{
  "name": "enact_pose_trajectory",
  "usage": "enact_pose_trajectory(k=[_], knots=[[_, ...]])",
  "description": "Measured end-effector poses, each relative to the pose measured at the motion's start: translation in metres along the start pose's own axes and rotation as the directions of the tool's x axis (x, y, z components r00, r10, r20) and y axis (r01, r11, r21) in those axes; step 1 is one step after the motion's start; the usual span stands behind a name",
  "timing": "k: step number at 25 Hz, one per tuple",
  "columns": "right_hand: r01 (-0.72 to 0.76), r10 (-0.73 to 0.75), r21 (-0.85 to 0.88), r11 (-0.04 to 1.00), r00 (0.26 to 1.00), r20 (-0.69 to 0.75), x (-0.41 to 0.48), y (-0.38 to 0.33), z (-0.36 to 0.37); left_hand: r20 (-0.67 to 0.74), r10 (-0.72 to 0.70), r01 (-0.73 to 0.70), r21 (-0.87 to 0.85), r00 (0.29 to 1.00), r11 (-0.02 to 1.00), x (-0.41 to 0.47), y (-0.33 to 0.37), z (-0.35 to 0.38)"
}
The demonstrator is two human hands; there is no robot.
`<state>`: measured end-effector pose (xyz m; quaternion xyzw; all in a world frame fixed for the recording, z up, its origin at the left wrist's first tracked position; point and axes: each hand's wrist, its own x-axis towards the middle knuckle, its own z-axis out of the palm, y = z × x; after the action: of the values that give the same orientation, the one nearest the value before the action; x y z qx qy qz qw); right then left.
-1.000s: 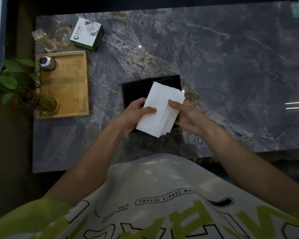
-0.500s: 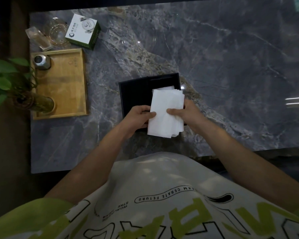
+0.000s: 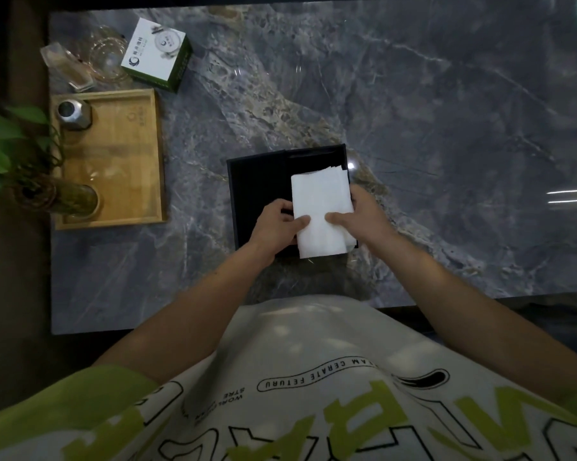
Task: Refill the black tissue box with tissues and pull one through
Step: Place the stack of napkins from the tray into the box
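Surface: marble table point(image 3: 430, 128).
Tissue stack point(image 3: 320, 207): pinched by left hand point(image 3: 277, 226), right hand point(image 3: 363, 214).
Black tissue box point(image 3: 257, 184): beneath, near front edge.

The grey veined marble tabletop point(image 3: 447, 128) looked polished and glossy. The stack of soft white paper tissues point(image 3: 320, 211) appeared matt, as did the black rectangular tissue box point(image 3: 257, 181). The shallow wooden tray point(image 3: 127, 154) looked smooth.

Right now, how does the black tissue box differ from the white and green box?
The black tissue box is plain and open, the tissue stack held over it; the white and green box is printed, closed, untouched. The black tissue box lies near the front edge of the marble table, the white and green box at its far left corner. Both rest on it.
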<state>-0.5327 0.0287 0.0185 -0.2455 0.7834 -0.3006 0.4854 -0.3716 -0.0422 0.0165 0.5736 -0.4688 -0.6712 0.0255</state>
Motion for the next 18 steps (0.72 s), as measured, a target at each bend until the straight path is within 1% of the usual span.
enact_pose_trajectory(k=[2, 4, 7, 11, 14, 18], knots=[[0.01, -0.014, -0.094, 0.995, 0.999, -0.049, 0.008, -0.004, -0.002, -0.047, 0.035, -0.032, 0.067, 0.998, 0.997, 0.003, 0.004, 0.004], [0.041, -0.059, -0.197, 0.98, 0.994, -0.087, 0.014, -0.007, -0.003, -0.07, 0.108, -0.097, 0.142, 0.992, 0.985, 0.004, 0.007, 0.007], [0.095, -0.13, -0.331, 0.939, 0.988, -0.086, 0.021, -0.008, 0.0, -0.008, 0.169, -0.162, 0.252, 0.986, 0.954, 0.005, 0.012, 0.012], [0.143, -0.181, -0.49, 0.86, 0.983, -0.031, 0.028, -0.007, 0.006, 0.108, 0.16, -0.192, 0.49, 0.981, 0.85, 0.011, 0.013, 0.022], [0.178, -0.206, -0.558, 0.811, 0.979, 0.013, 0.035, -0.006, 0.009, 0.163, 0.128, -0.199, 0.572, 0.978, 0.796, 0.018, 0.012, 0.029], [0.188, -0.185, -0.622, 0.76, 0.98, 0.07, 0.04, -0.005, 0.012, 0.216, 0.066, -0.191, 0.635, 0.974, 0.749, 0.024, 0.013, 0.031]])
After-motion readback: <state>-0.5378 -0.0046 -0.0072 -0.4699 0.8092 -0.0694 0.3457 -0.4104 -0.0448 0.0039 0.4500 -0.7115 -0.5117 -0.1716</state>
